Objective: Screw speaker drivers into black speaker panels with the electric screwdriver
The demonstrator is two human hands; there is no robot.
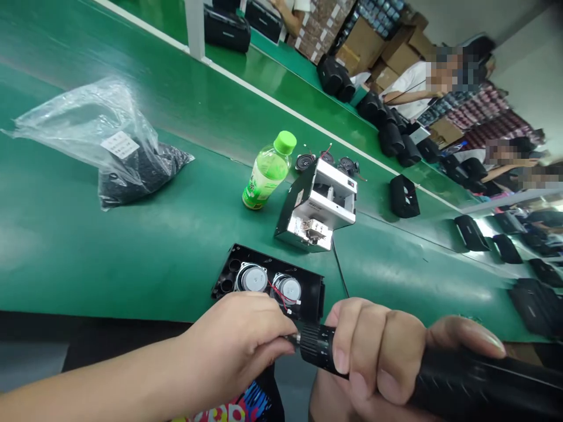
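Note:
My right hand (382, 351) is wrapped round a black electric screwdriver (319, 346), held almost level with its tip pointing left. My left hand (246, 334) is closed in a pinch at the screwdriver's tip; whatever lies between its fingertips is hidden. Just beyond the hands, a black speaker panel (310, 287) lies on the green table, partly covered by my left hand. Two round speaker drivers sit in it, a left one (254, 278) and a right one (290, 289), with red and black wires ending in white plugs.
Behind the panel stands a black and silver screw feeder (329, 202), with a green-capped bottle (268, 170) to its left. Loose speaker drivers (347, 164) lie behind it. A plastic bag of black parts (136, 170) rests at left. Co-workers sit across the line among black speaker housings (403, 196).

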